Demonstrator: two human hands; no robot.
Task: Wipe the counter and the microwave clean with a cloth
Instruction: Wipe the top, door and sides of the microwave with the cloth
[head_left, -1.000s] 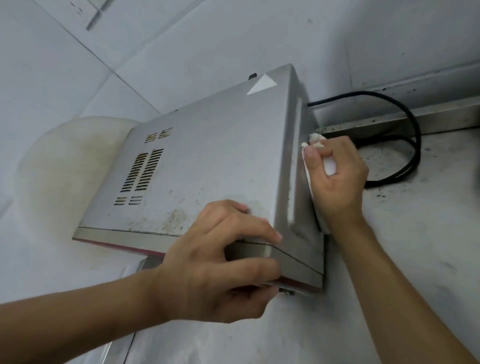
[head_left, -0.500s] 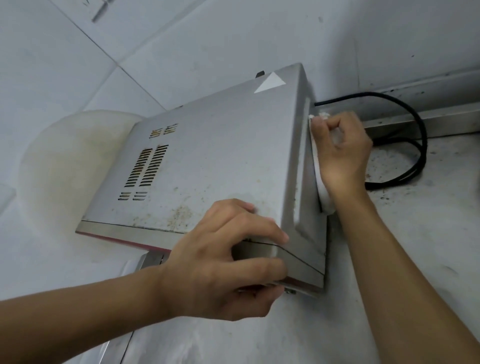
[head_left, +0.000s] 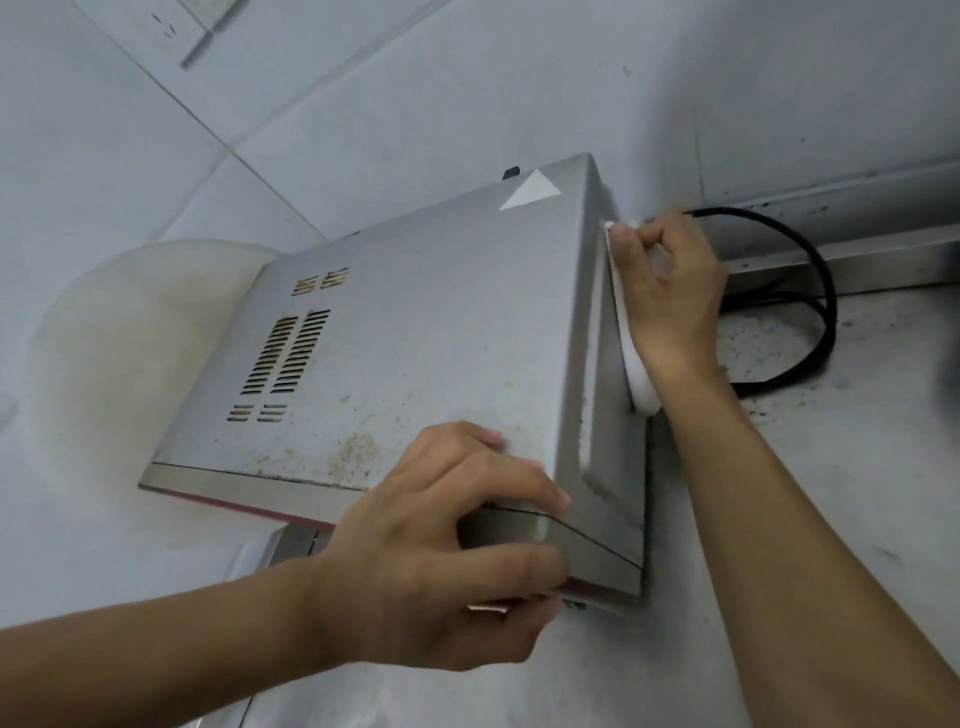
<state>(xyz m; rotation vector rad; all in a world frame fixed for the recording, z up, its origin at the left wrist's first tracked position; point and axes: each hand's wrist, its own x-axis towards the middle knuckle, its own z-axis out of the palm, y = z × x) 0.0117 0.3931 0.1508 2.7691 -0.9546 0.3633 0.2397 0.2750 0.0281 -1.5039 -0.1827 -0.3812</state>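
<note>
Wiping the right side of the microwave (head_left: 415, 364), near the back edge of the counter (head_left: 841, 493). Gripping the cloth (head_left: 642, 388) in the curled right hand (head_left: 670, 291); clamping the front corner with the left hand (head_left: 441, 561). Next, likely: rubbing forward, pressing hard.

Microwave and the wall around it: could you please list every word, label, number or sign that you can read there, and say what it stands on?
No text can be read in this view.
The white triangular sticker on the microwave: blank, no lettering visible.
The wall socket: slots only, no legible marking.
</note>
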